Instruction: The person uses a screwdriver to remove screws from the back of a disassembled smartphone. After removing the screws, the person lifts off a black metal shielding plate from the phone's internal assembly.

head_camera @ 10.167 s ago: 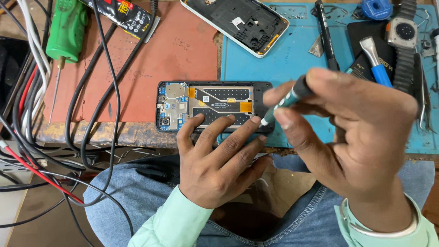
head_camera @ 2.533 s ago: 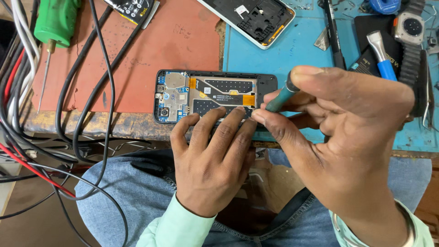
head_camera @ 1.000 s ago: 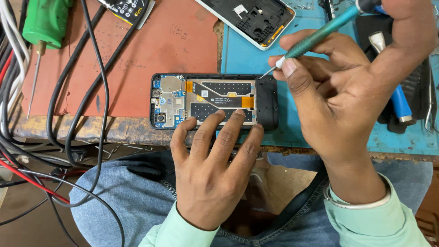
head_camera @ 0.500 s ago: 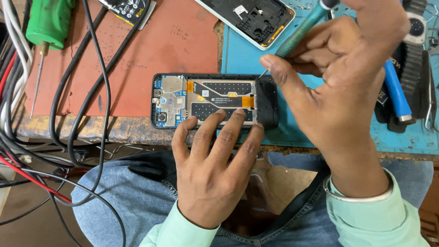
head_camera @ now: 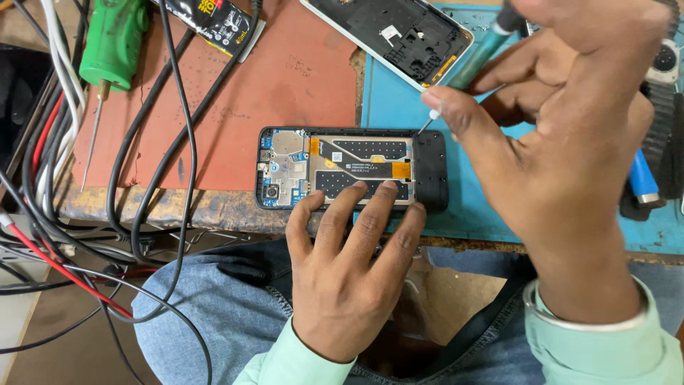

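An opened phone (head_camera: pixel 353 169) lies flat at the bench's front edge, its circuit board, orange flex cable and black battery area exposed. My left hand (head_camera: pixel 349 264) rests on its near side, fingertips spread on the lower edge and pressing it down. My right hand (head_camera: pixel 563 135) grips a teal-handled screwdriver (head_camera: pixel 474 60) between thumb and fingers. Its thin tip points down at the phone's upper right corner, close to the black end section. The handle's top is hidden behind my fingers.
A detached phone back frame (head_camera: pixel 388 32) lies at the top centre. A green-handled tool (head_camera: pixel 110 43) and black cables (head_camera: pixel 167 142) cross the red mat (head_camera: pixel 278 85) at left. A blue-handled tool (head_camera: pixel 641 178) lies on the blue mat (head_camera: pixel 388 107) behind my right hand. Red and white wires hang left.
My right hand lifted the screwdriver off the phone's lower right edge and brought its tip to the upper right corner. My left hand stayed pressed on the phone.
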Demonstrator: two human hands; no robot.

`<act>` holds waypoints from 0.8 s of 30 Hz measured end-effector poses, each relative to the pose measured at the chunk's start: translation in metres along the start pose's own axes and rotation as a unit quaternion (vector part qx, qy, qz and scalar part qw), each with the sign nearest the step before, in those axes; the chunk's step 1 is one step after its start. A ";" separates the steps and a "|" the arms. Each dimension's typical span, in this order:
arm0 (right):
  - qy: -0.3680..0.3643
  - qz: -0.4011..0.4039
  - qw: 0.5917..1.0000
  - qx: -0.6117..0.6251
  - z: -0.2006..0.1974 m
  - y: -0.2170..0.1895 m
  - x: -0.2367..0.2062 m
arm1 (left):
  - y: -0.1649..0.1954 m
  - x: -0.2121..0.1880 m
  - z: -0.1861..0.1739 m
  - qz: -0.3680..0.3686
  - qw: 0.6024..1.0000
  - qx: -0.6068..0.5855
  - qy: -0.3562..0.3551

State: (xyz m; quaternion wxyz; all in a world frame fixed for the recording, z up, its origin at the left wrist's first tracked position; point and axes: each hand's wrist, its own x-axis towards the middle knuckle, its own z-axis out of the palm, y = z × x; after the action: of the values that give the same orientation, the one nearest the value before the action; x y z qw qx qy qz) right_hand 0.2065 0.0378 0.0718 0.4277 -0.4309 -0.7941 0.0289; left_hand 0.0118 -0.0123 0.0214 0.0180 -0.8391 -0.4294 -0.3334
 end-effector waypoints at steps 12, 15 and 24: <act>0.022 0.089 0.991 0.096 0.003 0.002 0.004 | 0.000 -0.001 0.002 0.002 1.000 -0.003 0.007; 0.012 0.211 0.964 0.161 0.000 0.000 0.006 | 0.001 -0.001 0.002 -0.002 1.000 -0.003 0.006; 0.024 0.176 0.973 0.145 0.004 0.002 0.004 | 0.000 0.001 0.003 0.004 1.000 -0.006 0.010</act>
State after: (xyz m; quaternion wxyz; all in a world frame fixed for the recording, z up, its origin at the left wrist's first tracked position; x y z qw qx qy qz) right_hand 0.2040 0.0430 0.0707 0.4928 -0.4974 -0.6829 0.2085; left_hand 0.0136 -0.0106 0.0201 0.0182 -0.8374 -0.4242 -0.3441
